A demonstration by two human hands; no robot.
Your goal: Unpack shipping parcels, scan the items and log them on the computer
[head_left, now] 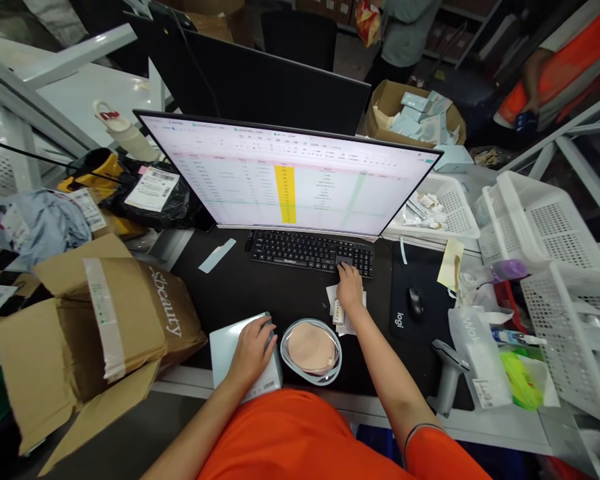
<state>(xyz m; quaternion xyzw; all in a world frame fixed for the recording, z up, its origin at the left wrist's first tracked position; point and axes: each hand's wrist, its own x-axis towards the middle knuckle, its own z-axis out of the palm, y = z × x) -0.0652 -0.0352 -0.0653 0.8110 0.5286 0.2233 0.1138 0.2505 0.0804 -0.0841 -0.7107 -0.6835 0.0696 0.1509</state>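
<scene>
My left hand (254, 345) lies on top of a pale blue box (223, 357), its fingers apart and reaching over the box's right side. With fingers loosely bent, my right hand (349, 288) touches the front edge of a black keyboard (300, 251), near the number pad, and holds nothing. Between my forearms sits a round clear case with a pale blue rim (284, 353), a beige round item (311, 347) inside it. Small white packets (338, 313) lie under my right wrist, partly hidden. A lit monitor (325, 187) behind the keyboard shows a spreadsheet.
An open cardboard box (145, 313) stands at left, with wrapped parcels (153, 190) behind. On the right are a mouse (415, 305), a barcode scanner (449, 377), plastic bags (480, 353) and white baskets (560, 213). Two other people stand beyond the desk.
</scene>
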